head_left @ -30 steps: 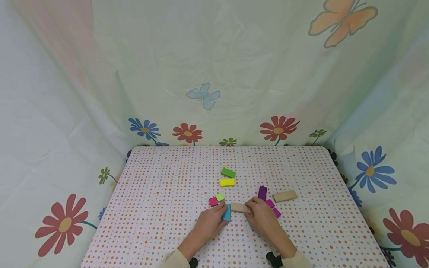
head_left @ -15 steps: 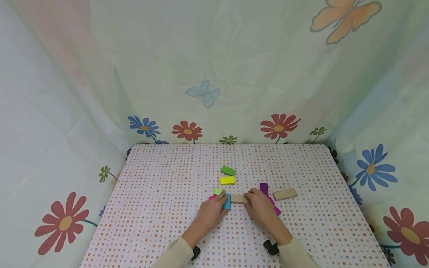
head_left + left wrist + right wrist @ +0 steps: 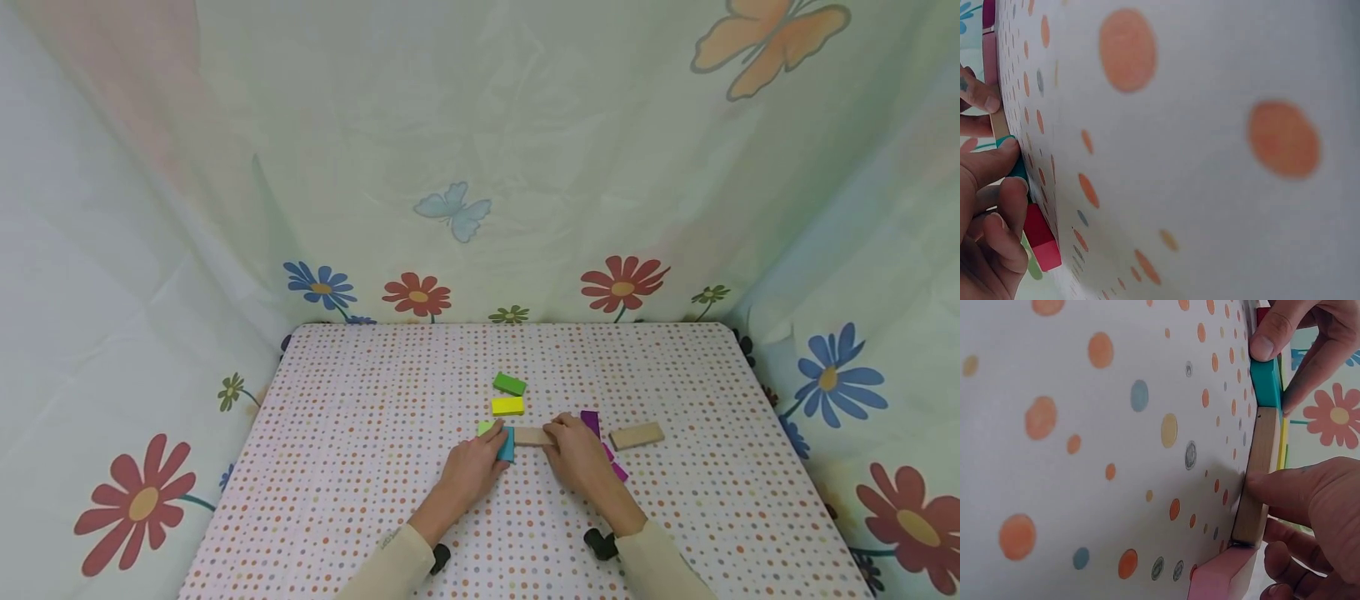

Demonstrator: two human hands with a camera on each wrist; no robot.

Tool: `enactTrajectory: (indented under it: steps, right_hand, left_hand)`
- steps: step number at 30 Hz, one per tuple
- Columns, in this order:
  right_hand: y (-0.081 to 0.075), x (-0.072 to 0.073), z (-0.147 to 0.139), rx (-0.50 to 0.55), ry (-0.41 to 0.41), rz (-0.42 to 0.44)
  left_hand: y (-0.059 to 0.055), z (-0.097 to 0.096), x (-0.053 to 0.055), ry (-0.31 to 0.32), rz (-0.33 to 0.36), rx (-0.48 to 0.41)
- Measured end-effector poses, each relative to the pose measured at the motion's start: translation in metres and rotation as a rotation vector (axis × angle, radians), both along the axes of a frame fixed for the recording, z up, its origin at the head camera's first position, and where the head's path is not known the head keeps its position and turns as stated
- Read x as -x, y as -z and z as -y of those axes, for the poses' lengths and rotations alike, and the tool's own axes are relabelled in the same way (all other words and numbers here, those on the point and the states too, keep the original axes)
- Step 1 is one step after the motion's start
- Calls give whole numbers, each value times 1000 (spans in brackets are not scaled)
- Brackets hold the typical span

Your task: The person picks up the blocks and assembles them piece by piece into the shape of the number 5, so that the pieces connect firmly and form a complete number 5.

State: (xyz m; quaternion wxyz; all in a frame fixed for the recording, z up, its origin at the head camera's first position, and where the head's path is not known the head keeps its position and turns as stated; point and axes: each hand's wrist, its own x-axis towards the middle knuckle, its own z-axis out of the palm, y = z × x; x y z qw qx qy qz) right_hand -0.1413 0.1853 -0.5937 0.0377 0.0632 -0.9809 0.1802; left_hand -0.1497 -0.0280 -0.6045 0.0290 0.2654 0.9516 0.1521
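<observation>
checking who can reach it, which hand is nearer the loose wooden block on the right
Right. The right hand lies just left of the loose wooden block; the left hand is farther left, holding the teal block.

Bare wooden block, matt; painted teal block.

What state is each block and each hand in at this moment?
teal block: on edge, pinched by the left hand.
plain wooden block: on its long edge, gripped by the right hand, its end against the teal block.
second wooden block: flat, untouched.
yellow block: flat, untouched.
green block: flat, untouched.
</observation>
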Motion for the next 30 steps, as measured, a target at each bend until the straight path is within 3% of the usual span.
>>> enactTrajectory:
  steps: [18,30]
  right_hand:
    - [-3,7,1,-23,10,50]
    - [-3,2,-10,54,-51,-55]
  left_hand:
    - [-1,-2,1,-26,-6,16]
    - [3,0,-1,-30,-48,23]
